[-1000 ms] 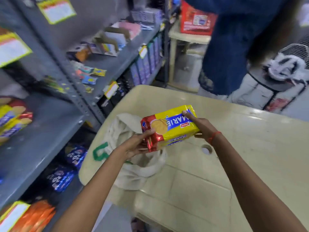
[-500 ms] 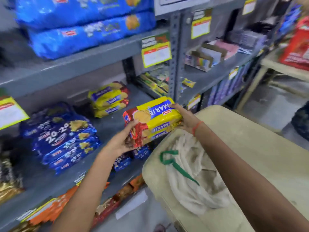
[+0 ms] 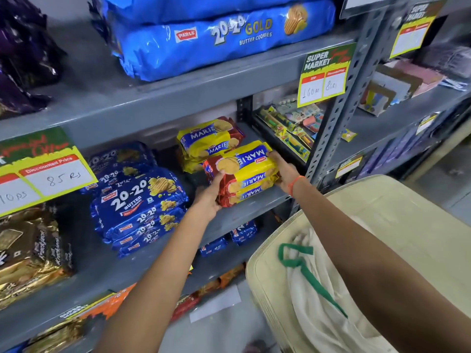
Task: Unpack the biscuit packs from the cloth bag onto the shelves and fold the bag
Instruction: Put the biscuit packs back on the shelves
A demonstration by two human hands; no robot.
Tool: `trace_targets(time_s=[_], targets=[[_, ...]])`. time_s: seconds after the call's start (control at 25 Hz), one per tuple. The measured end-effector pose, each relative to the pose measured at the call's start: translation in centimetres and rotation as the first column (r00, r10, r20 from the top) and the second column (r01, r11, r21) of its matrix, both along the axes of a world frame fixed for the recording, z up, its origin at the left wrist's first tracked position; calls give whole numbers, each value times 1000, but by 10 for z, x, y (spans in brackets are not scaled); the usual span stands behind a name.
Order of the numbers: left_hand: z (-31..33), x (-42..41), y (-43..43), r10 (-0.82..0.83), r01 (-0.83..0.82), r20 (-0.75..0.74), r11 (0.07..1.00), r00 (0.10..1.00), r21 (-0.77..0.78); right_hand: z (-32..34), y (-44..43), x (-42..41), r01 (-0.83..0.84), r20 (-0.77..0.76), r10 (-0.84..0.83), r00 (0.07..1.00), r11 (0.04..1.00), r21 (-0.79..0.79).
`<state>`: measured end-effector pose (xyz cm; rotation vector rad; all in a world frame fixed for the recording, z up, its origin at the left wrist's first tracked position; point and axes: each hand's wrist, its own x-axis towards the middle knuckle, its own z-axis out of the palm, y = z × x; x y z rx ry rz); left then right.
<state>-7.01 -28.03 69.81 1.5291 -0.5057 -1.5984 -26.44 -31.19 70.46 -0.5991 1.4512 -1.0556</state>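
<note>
Yellow Marie packs sit squeezed between the left hand and right hand (arms stretched out), on the grey shelf; more Marie biscuits just behind, cloth bag below the right arm

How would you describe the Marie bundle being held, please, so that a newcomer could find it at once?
Start at the grey metal shelf below the big blue 20-20 Gold packs. Right of the blue 20-20 Butter stack lie yellow Marie packs. The held Marie bundle is in front, between the left hand and right hand, lettering upside down.

Yellow-red Marie packs — at shelf edge
</note>
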Motion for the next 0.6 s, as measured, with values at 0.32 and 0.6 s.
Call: trace_targets(time_s=[0.32,0.6], targets=[[6,-59,30,197,286,816,870,544,-401,0,23,-9,32,-219,-21,975,998,45],[-36,-161,64,-273,792,862,573,427,-210,-23,102,-89,27,-396,-38,917,999,-32]])
